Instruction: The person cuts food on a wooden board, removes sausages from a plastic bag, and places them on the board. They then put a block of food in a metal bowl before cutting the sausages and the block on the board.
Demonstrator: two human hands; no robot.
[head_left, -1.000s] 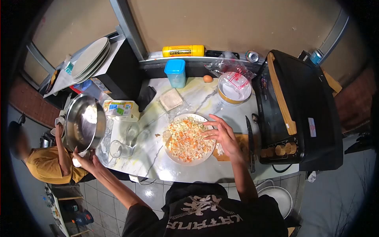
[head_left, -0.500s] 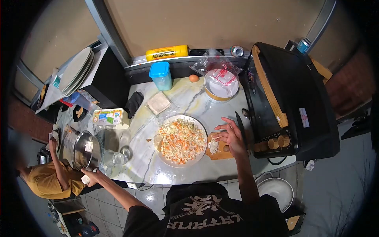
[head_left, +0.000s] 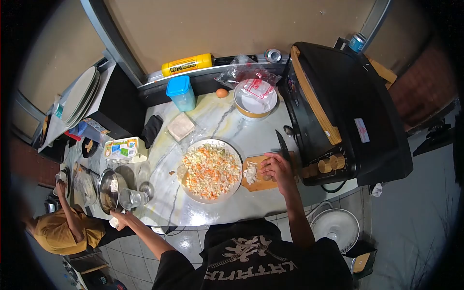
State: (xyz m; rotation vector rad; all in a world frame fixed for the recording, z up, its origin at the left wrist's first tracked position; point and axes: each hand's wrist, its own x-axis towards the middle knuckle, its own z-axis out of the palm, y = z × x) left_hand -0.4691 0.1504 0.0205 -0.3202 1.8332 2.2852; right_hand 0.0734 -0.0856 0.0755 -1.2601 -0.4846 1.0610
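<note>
Right hand (head_left: 273, 167), fingers curled on chopped pieces on the cutting board (head_left: 261, 180); left hand (head_left: 117, 220) clenched beside the steel bowl (head_left: 109, 190).

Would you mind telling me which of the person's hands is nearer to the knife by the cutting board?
The right hand: it rests on the cutting board beside the knife. The left hand is far off, by the metal bowl.

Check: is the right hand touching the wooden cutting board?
Touching. The head view shows the right hand resting on the cutting board, fingers down beside the chopped pieces.
</note>
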